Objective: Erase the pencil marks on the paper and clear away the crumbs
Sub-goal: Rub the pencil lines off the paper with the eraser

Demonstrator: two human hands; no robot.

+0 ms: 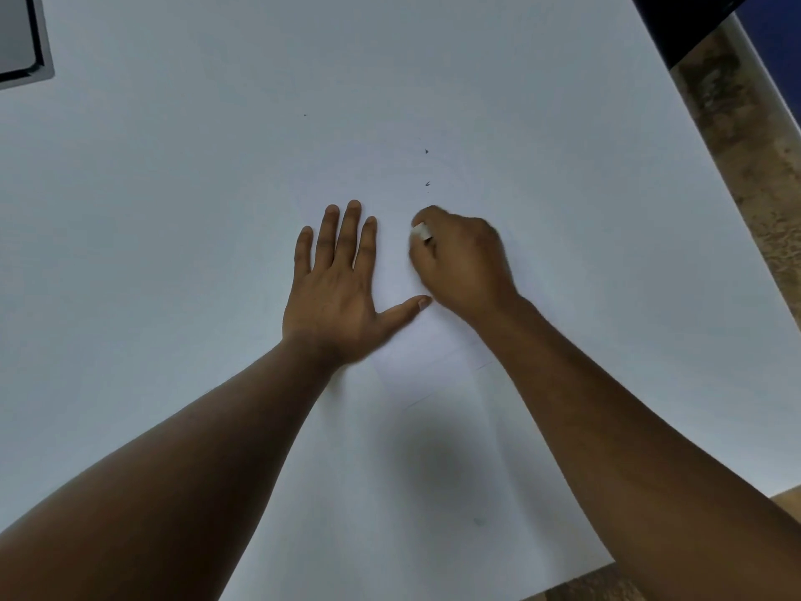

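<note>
A white sheet of paper [416, 366] lies on the white table, its edges faint against the surface. My left hand [336, 284] rests flat on the paper's left part, fingers straight and spread. Just to its right, my right hand [461, 260] curls its fingers round a small white eraser [420, 231], whose tip shows at the knuckles and presses down on the paper. Two small dark crumbs [427, 152] lie beyond the right hand, and a tiny one [304, 115] sits farther left. Pencil marks are too faint to make out.
The white table [173, 188] fills most of the view. A grey flat device [21, 41] sits at the far left corner. A dark object [689, 23] stands at the far right corner. Brown speckled floor [745, 145] shows past the table's right edge.
</note>
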